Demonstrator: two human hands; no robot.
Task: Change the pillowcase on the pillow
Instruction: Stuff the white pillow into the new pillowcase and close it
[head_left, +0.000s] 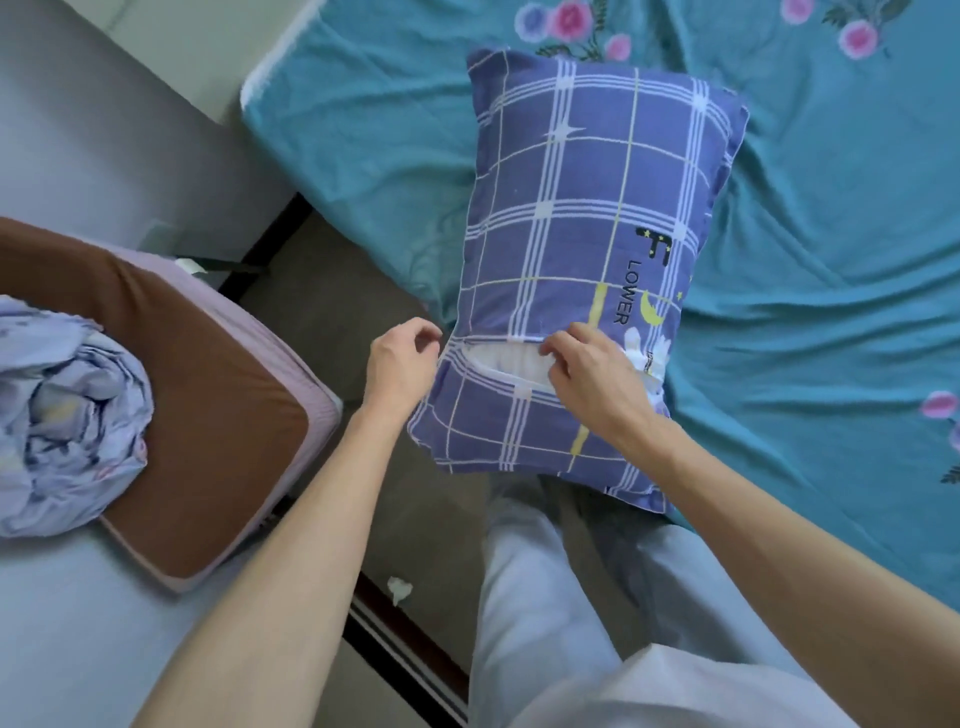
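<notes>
Blue-violet plaid fabric pillowcase with white and yellow grid lines, printed letters "LOWER", a moon and stars, covers a plump rectangular pillow lying at the near edge of the bed; long axis runs away from the person, far short end up toward the floral part of the sheet, near short end overhanging the bed edge above the person's legs. Envelope opening faces up near the near end, a slit across the short axis, with the white inner pillow showing through the gap. Right hand rests on the case at the slit, fingertips pinched on the upper flap edge, grip closed on the pillowcase fabric. Left hand is at the left side of the pillow beside the slit's end, fingers curled half closed; cannot tell if it has hold of the fabric edge or only touches it. Bed carries a teal terry sheet, wrinkled, with pink and purple flower prints along the far and right margins. Person's pale trouser legs stand between the bed and a second piece of furniture on the left. There, a brown cushion with lilac border lies on a pale grey surface, and a crumpled lavender printed cloth bundle sits on its left part. Grey-brown floor in the gap, small white scrap on it.
</notes>
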